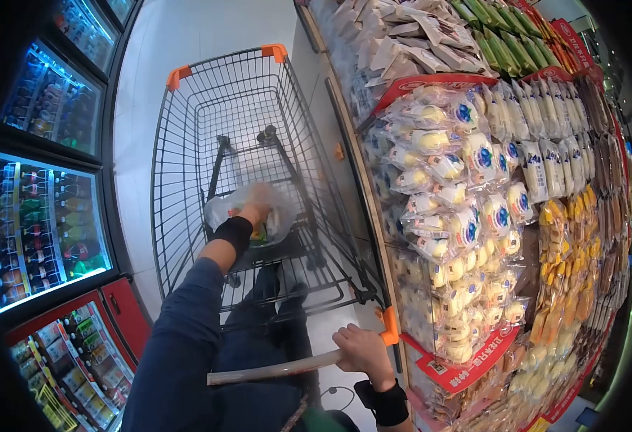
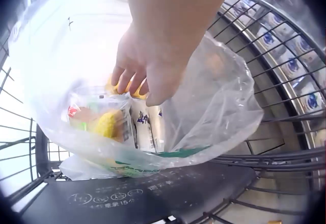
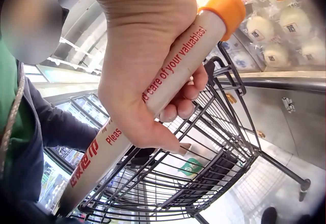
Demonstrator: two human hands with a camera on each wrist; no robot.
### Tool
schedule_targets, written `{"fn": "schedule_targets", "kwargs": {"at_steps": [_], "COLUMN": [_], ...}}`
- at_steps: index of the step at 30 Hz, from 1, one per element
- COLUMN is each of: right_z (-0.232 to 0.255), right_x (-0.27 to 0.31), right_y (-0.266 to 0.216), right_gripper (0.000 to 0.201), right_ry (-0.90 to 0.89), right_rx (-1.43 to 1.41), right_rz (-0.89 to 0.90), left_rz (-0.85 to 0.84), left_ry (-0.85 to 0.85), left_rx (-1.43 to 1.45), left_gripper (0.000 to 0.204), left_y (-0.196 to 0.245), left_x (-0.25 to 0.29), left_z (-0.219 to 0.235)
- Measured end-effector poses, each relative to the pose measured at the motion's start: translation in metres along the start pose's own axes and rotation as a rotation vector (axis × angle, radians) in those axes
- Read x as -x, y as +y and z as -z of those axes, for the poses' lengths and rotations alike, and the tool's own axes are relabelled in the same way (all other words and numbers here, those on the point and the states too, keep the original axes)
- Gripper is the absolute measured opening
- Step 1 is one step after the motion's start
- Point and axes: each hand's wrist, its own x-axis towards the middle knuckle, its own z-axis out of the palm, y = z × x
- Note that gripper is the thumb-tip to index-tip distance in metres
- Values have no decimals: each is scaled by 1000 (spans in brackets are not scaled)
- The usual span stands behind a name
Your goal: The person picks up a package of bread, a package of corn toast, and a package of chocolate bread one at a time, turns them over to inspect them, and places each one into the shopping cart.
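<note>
Inside the shopping cart (image 1: 218,79), my left hand (image 1: 257,203) reaches down into a clear plastic bag (image 2: 224,76). In the left wrist view its fingers bend loosely, and a yellow packet (image 2: 111,86) shows behind them. Below the fingertips lie a clear pack with a yellow item (image 2: 105,124) and pale wrapped sticks (image 2: 144,127). My right hand (image 1: 362,353) grips the cart's handle (image 1: 280,367) near its orange end piece (image 1: 390,327). In the right wrist view, the fingers wrap round the handle, which bears red print.
Packaged snacks in clear wrappers (image 1: 467,223) fill a shelf close along the cart's right side. Lit drink coolers (image 1: 49,223) line the left. Tiled floor (image 1: 186,32) stretches ahead of the cart. A black panel (image 2: 147,193) lies in the cart below the bag.
</note>
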Motion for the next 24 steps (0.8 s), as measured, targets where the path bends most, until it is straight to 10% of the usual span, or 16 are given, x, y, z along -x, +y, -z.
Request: {"fn": "schedule_targets", "kwargs": {"at_steps": [4, 15, 18, 24], "right_z": [-1, 9, 19, 34], "right_x": [-5, -22, -29, -39], "right_y": [6, 17, 18, 18], "right_gripper": [22, 28, 23, 21], "right_ry": [-109, -74, -62, -14], "right_rx": [20, 72, 48, 86], "right_rz": [-6, -13, -17, -60], "left_rz": [33, 305, 312, 264], "left_ry": [498, 638, 402, 522], "left_rx": [-73, 193, -73, -91], "left_gripper": [17, 29, 27, 28], "left_y": [-27, -52, -46, -33], "left_x": [-58, -143, -130, -94], "left_z": [-88, -190, -147, -93]}}
